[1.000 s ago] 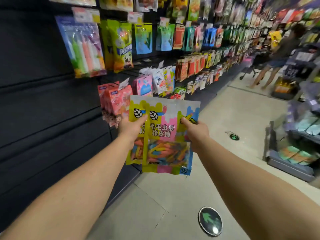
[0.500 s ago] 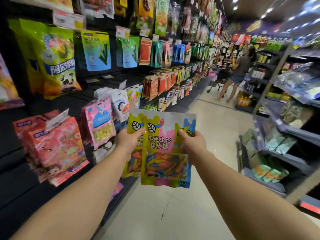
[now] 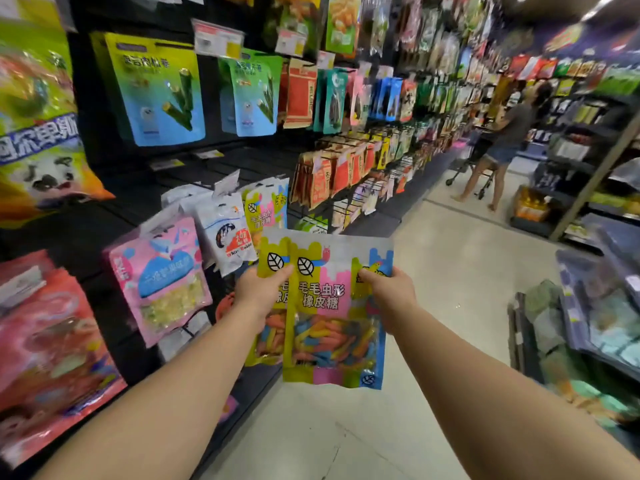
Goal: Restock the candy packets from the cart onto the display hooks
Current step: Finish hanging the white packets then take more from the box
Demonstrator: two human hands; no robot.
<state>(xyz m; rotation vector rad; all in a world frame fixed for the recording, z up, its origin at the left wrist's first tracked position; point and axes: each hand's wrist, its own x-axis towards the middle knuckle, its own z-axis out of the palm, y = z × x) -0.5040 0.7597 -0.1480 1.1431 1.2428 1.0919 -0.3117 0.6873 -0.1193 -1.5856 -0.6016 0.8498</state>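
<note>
The head camera looks down a shop aisle, with a dark display wall of hanging snack packets running along the left side and a pale tiled floor stretching ahead.

Both bare arms reach forward into the middle of the view. The left hand grips the left edge of a small stack of candy packets, thumb on the front near a leaf logo, fingers hidden behind. The right hand pinches the upper right edge of the same stack, thumb on the front. The packets are held upright and overlapped, at least two of them, the front one yellow, pink and blue with a clear window showing coloured worm-shaped sweets. They hang in the air just in front of the lower part of the display wall, not on any hook.

Just behind and above the left hand, a matching packet already hangs on the wall. To its left hang a white packet and a pink packet with a blue cloud shape. A red packet fills the lower left corner.

Far down the aisle on the right, a person in shorts stands at a cart. Shelves of goods line the right edge.
</note>
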